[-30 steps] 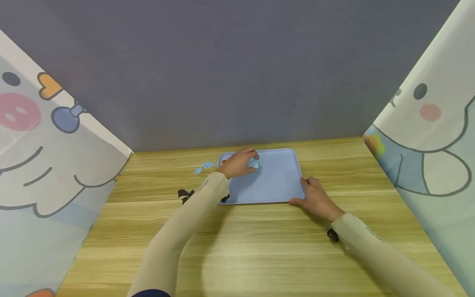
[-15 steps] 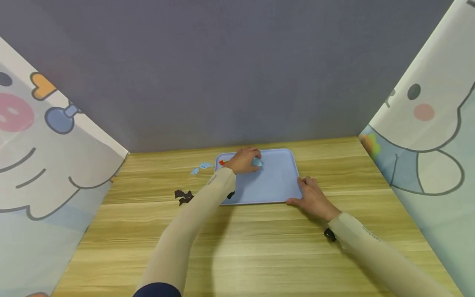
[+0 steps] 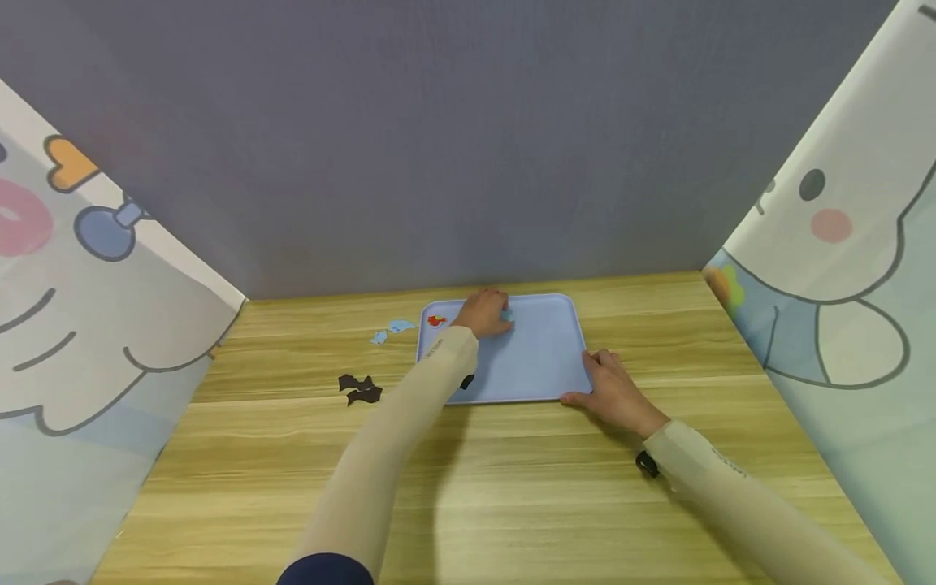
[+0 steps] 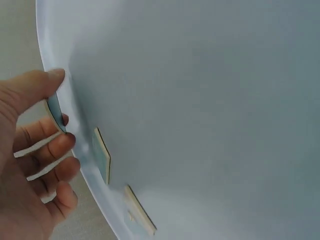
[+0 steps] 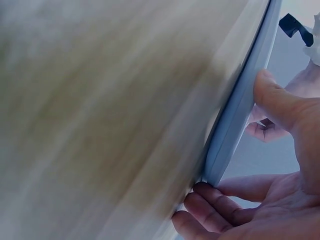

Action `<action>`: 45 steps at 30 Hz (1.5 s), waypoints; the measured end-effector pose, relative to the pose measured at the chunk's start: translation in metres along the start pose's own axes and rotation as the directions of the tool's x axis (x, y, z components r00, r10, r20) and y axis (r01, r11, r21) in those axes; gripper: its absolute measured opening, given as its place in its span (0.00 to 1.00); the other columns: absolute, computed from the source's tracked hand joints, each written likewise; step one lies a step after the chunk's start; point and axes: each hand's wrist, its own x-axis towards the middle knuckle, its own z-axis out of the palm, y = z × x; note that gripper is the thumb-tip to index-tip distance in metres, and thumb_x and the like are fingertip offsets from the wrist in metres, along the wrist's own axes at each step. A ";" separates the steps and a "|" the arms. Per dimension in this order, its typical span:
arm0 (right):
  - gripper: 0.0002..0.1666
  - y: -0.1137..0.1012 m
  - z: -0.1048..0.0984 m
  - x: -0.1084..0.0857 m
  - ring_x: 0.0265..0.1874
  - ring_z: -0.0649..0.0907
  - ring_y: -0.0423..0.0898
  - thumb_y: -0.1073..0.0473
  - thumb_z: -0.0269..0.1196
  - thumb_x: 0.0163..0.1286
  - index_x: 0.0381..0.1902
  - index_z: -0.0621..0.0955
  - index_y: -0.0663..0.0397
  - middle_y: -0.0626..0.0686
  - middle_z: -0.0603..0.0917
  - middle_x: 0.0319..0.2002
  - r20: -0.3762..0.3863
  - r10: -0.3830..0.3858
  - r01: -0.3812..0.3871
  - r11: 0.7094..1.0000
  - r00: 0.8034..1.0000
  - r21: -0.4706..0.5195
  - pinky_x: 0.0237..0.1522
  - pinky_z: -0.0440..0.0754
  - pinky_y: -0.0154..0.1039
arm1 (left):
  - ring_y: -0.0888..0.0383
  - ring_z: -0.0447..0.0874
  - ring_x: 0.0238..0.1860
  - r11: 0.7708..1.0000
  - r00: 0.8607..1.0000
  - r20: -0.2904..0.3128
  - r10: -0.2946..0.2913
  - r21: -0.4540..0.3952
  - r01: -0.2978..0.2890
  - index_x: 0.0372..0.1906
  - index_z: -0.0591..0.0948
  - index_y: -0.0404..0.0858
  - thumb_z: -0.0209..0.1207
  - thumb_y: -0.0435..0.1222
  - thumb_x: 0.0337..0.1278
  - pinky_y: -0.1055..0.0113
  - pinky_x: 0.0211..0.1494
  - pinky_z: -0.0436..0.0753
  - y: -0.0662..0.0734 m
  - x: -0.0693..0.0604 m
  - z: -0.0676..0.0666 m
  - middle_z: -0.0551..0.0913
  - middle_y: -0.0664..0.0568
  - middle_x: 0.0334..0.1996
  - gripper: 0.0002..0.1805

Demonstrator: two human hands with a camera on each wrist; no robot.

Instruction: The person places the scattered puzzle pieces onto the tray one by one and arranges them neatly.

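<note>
Right hand (image 3: 617, 396) grips a blue tray's (image 3: 541, 357) near corner; left hand (image 3: 484, 313) pinches a light-blue piece (image 4: 54, 111) farther off.
Dark pieces (image 3: 364, 396) lie on the tabletop (image 3: 512, 487) left of the tray; beyond them, other blue pieces (image 3: 400, 326); inside its far-left corner, a red piece (image 3: 436, 320). Between thumb and fingertips, the pinched piece is near the far rim.

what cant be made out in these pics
- Head view: the left hand hides most of the light-blue flat piece it holds.
- Head view: the left beige cloth sleeve hides the near-left corner of the pale-blue rectangular tray.
- Head view: any print on the black irregular flat pieces is too small to tell.
- Left wrist view: the picture's edges cut off much of the tray's rim.
- Right wrist view: the wood-grain tabletop is blurred.
</note>
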 end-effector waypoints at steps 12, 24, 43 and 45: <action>0.56 -0.001 0.003 0.002 0.50 0.67 0.61 0.45 0.71 0.54 0.63 0.60 0.82 0.69 0.69 0.50 0.010 -0.022 0.022 1.000 1.000 -0.011 0.52 0.69 0.54 | 0.51 0.70 0.55 0.993 0.993 0.030 -0.114 -0.012 0.115 0.49 0.78 0.40 0.63 0.48 0.56 0.59 0.57 0.70 0.005 -0.006 -0.001 0.75 0.50 0.48 0.20; 0.56 0.000 -0.002 0.008 0.51 0.67 0.62 0.46 0.71 0.55 0.63 0.59 0.83 0.72 0.68 0.52 0.026 -0.039 0.039 0.999 0.999 -0.012 0.53 0.68 0.56 | 0.54 0.72 0.49 0.979 0.995 0.013 -0.099 -0.178 0.100 0.53 0.78 0.38 0.59 0.44 0.60 0.61 0.50 0.75 -0.013 -0.017 -0.017 0.75 0.49 0.52 0.19; 0.56 0.015 -0.008 0.004 0.52 0.66 0.65 0.44 0.70 0.56 0.63 0.59 0.84 0.74 0.67 0.52 0.027 -0.035 0.035 0.999 0.999 -0.009 0.53 0.66 0.58 | 0.53 0.72 0.41 0.995 0.999 -0.015 0.050 -0.083 -0.051 0.41 0.79 0.35 0.59 0.39 0.61 0.61 0.46 0.72 -0.046 -0.072 -0.057 0.77 0.48 0.40 0.11; 0.55 0.015 -0.008 0.005 0.51 0.66 0.65 0.44 0.70 0.56 0.63 0.59 0.84 0.74 0.67 0.52 0.026 -0.037 0.037 0.999 0.999 -0.007 0.53 0.66 0.58 | 0.53 0.71 0.40 0.994 0.998 -0.015 0.058 -0.092 -0.059 0.42 0.79 0.34 0.59 0.38 0.60 0.61 0.45 0.72 -0.050 -0.082 -0.059 0.76 0.46 0.39 0.11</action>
